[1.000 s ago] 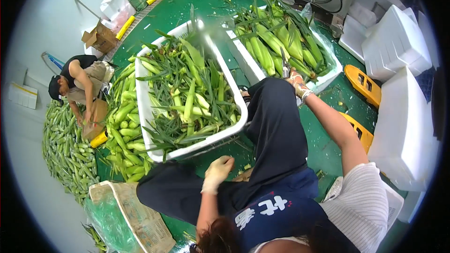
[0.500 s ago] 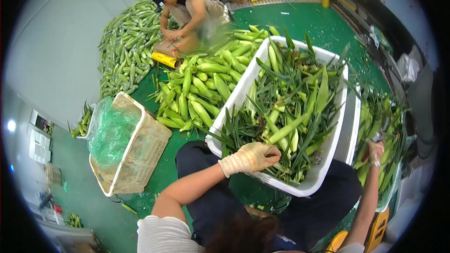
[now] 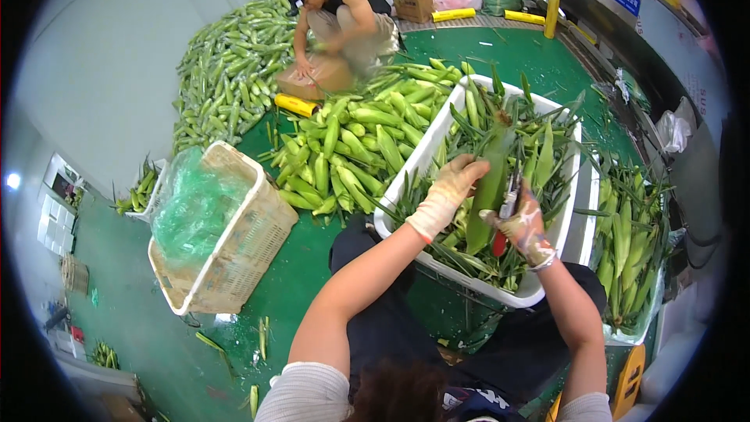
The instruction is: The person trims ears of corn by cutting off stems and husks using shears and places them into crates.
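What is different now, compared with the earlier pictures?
The right hand moved left, from the corn box to above the white crate. The left hand, seemingly empty before, now holds a corn ear. The right hand still holds the red-handled cutter; the co-worker stays beside the carton.

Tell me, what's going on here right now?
The left hand holds a long green ear of corn over a white rectangular plastic tub full of green leaves. The right hand grips a metal cutting tool with a red handle close beside the ear; whether they touch isn't clear. Left of the tub lies a heap of green corn ears, and beyond it another person squats at a brown cardboard box.
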A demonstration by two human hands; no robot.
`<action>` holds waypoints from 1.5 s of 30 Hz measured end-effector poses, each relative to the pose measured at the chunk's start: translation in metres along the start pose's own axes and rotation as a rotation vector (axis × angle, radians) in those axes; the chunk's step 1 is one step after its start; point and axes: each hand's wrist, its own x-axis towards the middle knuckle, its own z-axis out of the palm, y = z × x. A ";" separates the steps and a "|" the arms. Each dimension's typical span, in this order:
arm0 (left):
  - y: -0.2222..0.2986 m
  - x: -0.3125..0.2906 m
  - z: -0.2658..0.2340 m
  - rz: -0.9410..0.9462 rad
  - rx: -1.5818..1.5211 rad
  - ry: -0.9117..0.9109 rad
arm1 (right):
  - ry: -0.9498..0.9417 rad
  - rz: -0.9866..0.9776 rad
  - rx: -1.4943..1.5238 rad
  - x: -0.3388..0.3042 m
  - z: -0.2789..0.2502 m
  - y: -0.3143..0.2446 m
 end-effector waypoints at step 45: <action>-0.076 0.081 -0.124 -0.345 -1.189 0.779 | 0.039 -0.041 -0.408 -0.019 0.038 0.061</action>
